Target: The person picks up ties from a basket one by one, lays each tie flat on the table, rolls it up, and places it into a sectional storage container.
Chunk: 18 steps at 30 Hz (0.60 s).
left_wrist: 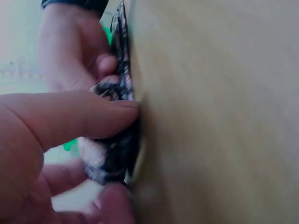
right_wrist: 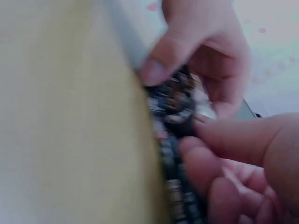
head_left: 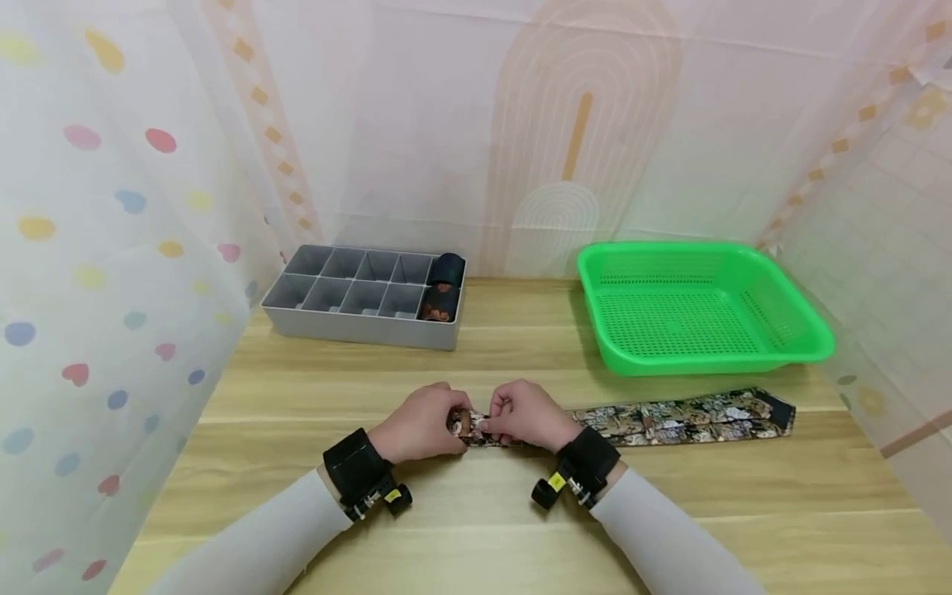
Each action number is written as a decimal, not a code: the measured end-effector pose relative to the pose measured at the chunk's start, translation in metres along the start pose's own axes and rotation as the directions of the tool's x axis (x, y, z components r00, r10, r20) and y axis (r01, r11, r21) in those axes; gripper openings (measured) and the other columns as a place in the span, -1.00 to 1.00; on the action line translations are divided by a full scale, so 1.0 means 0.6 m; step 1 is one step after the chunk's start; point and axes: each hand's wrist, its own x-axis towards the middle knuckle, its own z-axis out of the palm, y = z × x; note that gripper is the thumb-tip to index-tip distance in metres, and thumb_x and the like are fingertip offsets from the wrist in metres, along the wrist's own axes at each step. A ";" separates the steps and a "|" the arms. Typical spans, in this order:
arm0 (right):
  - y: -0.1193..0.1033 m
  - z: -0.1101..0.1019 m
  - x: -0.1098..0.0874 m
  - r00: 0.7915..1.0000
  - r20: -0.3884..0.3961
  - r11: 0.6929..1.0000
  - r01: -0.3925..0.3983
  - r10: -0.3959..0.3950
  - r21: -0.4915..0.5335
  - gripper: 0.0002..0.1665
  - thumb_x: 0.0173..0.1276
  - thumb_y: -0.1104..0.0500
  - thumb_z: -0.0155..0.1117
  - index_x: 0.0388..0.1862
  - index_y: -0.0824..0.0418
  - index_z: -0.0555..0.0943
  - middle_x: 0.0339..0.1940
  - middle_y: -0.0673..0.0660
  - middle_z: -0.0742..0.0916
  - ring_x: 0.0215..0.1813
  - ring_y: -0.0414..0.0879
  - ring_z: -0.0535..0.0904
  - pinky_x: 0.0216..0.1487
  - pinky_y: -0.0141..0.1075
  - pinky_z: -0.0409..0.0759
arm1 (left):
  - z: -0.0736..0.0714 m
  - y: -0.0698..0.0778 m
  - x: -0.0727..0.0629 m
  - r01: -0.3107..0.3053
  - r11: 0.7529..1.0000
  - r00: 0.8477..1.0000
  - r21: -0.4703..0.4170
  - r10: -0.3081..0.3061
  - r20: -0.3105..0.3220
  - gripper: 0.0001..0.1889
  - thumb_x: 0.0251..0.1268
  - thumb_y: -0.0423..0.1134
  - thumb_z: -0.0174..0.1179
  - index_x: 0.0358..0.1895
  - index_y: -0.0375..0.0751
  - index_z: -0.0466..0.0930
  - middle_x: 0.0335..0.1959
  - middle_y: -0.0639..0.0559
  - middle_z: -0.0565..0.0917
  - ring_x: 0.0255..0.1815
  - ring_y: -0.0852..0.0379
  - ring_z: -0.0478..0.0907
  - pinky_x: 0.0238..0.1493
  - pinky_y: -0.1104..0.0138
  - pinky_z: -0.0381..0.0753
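Note:
A patterned necktie (head_left: 684, 418) lies lengthwise on the wooden table, its dark-lined wide tip at the right. Its left part is wound into a small roll (left_wrist: 105, 156). My left hand (head_left: 424, 423) grips this roll between thumb and fingers, with the thumb along the near side in the left wrist view. From the right, my right hand (head_left: 530, 416) pinches the necktie at the roll's edge, its thumb and index finger close together in the right wrist view. Between the two hands, a bit of the roll shows; the hands hide the rest.
A grey divided box (head_left: 364, 328) stands at the back left; its rightmost column holds a dark navy roll (head_left: 447, 269) and a dark roll with brown figures (head_left: 440, 303). At the back right sits a green plastic basket (head_left: 714, 364). Patterned curtains (head_left: 416, 124) hang behind the table.

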 end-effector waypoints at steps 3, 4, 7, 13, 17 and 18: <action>0.005 0.003 -0.004 0.999 -0.031 0.999 0.037 -0.037 -0.006 -0.71 0.37 0.10 0.55 -0.47 0.12 0.63 -0.67 -0.02 0.72 -0.60 -0.18 0.67 -0.51 -0.35 0.57 | -0.006 0.001 -0.004 0.036 0.999 0.999 0.041 -0.036 -0.003 -0.67 -0.14 -0.24 0.58 -0.21 -0.01 0.72 -0.33 0.14 0.59 -0.32 0.16 0.45 -0.24 0.26 0.48; 0.006 0.003 -0.004 0.998 -0.035 0.999 0.047 -0.047 -0.002 -0.71 0.37 0.10 0.55 -0.47 0.12 0.64 -0.67 -0.02 0.72 -0.60 -0.18 0.67 -0.51 -0.35 0.57 | -0.007 0.001 -0.005 0.046 0.998 0.999 0.050 -0.046 -0.005 -0.67 -0.14 -0.23 0.58 -0.22 0.00 0.72 -0.34 0.14 0.59 -0.32 0.16 0.45 -0.24 0.26 0.48; 0.005 0.000 -0.005 0.998 -0.032 0.998 0.050 -0.049 0.042 -0.73 0.37 0.14 0.54 -0.45 0.16 0.64 -0.66 0.01 0.74 -0.60 -0.17 0.67 -0.53 -0.35 0.57 | -0.009 0.003 -0.004 0.061 0.997 0.998 0.039 -0.060 -0.011 -0.68 -0.12 -0.25 0.57 -0.21 -0.02 0.73 -0.37 0.14 0.59 -0.36 0.14 0.44 -0.26 0.26 0.46; 0.000 0.001 -0.009 1.000 -0.009 0.996 0.030 -0.029 0.086 -0.78 0.41 0.20 0.48 -0.43 0.21 0.66 -0.57 0.06 0.79 -0.57 -0.17 0.69 -0.49 -0.33 0.63 | -0.011 0.008 -0.008 0.111 0.991 0.994 -0.069 -0.112 -0.006 -0.73 -0.04 -0.31 0.51 -0.24 0.02 0.69 -0.55 0.17 0.61 -0.49 0.16 0.50 -0.37 0.28 0.44; -0.003 0.003 -0.010 0.999 -0.017 0.995 0.033 -0.031 0.096 -0.81 0.43 0.22 0.45 -0.40 0.22 0.68 -0.54 0.08 0.80 -0.56 -0.16 0.69 -0.48 -0.33 0.64 | -0.014 0.011 -0.009 0.117 0.986 0.992 -0.120 -0.121 -0.028 -0.72 -0.02 -0.31 0.50 -0.22 0.01 0.66 -0.57 0.17 0.58 -0.54 0.18 0.51 -0.40 0.30 0.45; -0.004 0.003 -0.010 0.999 -0.024 0.995 0.033 -0.031 0.090 -0.82 0.42 0.23 0.44 -0.40 0.22 0.69 -0.54 0.07 0.80 -0.57 -0.16 0.69 -0.48 -0.33 0.64 | -0.014 0.013 -0.008 0.105 0.986 0.993 -0.132 -0.111 -0.037 -0.71 -0.03 -0.31 0.49 -0.21 0.00 0.65 -0.56 0.16 0.57 -0.54 0.18 0.50 -0.41 0.31 0.45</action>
